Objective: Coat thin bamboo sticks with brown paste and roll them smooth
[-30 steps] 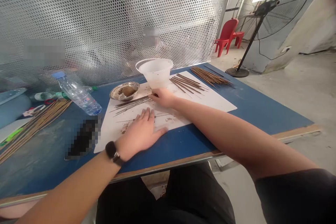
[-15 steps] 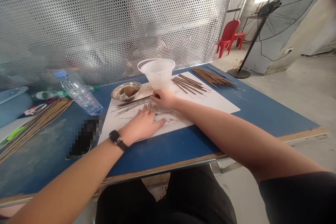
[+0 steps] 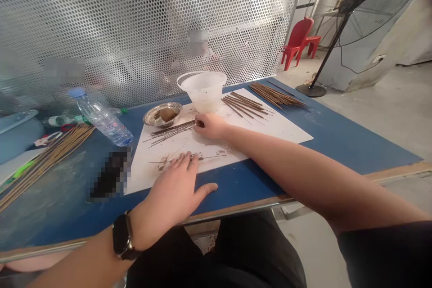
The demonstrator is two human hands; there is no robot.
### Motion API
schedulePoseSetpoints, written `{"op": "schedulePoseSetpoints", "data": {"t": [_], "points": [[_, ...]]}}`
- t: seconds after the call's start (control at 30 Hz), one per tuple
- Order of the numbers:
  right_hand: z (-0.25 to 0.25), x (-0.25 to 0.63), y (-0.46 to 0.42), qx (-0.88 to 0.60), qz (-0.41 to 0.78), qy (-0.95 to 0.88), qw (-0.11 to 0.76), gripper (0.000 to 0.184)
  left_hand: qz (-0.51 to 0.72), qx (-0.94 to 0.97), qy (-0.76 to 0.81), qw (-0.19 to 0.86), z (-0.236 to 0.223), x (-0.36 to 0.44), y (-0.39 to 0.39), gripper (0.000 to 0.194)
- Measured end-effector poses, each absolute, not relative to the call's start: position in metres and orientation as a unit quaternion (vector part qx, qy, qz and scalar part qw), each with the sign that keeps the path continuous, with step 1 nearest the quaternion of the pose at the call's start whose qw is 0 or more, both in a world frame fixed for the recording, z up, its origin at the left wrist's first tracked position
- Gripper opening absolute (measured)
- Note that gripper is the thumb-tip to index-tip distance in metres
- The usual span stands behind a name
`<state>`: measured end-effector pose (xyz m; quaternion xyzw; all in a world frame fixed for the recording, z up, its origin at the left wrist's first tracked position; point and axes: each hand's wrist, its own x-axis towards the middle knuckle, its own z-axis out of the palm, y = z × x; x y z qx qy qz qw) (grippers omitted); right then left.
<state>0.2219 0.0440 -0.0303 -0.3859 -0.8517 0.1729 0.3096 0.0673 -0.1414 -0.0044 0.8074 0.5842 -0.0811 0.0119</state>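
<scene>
Thin brown-coated sticks (image 3: 170, 131) lie in a narrow bunch on the left part of a white paper sheet (image 3: 216, 154), their tips fanning left and their thick ends gathered under the right hand (image 3: 211, 126). That hand's fingers curl closely around the end of the bunch, holding it against the paper. The left hand (image 3: 172, 193) lies open and flat near the table's front edge, fingers spread. Its fingertips rest on the paper's near margin, and its thumb reaches out over the blue table top (image 3: 337, 157). A black wristwatch (image 3: 122, 236) circles that wrist. Just beyond the fingertips, a single loose stick (image 3: 209, 157) and crumbs of brown paste (image 3: 164, 162) lie on the sheet.

Left of the paper sits a dark object (image 3: 110, 175), too blurred to name, and farther left a bundle of pale bamboo sticks (image 3: 50, 157) slants across the table. Near the paper's far edge stand a translucent plastic cup (image 3: 204, 92) and a shallow metal dish (image 3: 150, 119) holding a brown lump (image 3: 167, 114). A water bottle (image 3: 103, 119) lies on its side left of the dish. More coated sticks (image 3: 245, 105) lie side by side on the paper's far right, and another bundle (image 3: 276, 95) sits toward the table's far right corner. Beyond the table rise a perforated metal screen (image 3: 135, 31), a red plastic chair (image 3: 297, 40) and a standing fan (image 3: 357, 9).
</scene>
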Motion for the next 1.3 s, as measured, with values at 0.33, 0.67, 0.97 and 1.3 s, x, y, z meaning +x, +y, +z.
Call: {"op": "schedulePoseSetpoints", "data": {"t": [0.33,0.67,0.97,1.3], "points": [[-0.036,0.224,0.056,-0.409,0.156,-0.845,0.306,0.029,-0.038,0.819,0.572,0.041,-0.02,0.071,-0.033,0.095],[-0.017,0.239,0.049,-0.437,0.113,-0.839,0.304,0.012,-0.015,0.805,0.593,0.006,-0.019,0.068,-0.11,0.098],[-0.009,0.258,-0.026,-0.429,0.158,-0.869,0.189,0.024,0.18,0.79,0.585,0.045,-0.018,0.031,-0.086,0.071],[-0.017,0.257,-0.03,-0.43,0.044,-0.893,0.121,0.014,0.176,0.838,0.514,0.058,-0.026,0.019,-0.079,0.064]]}}
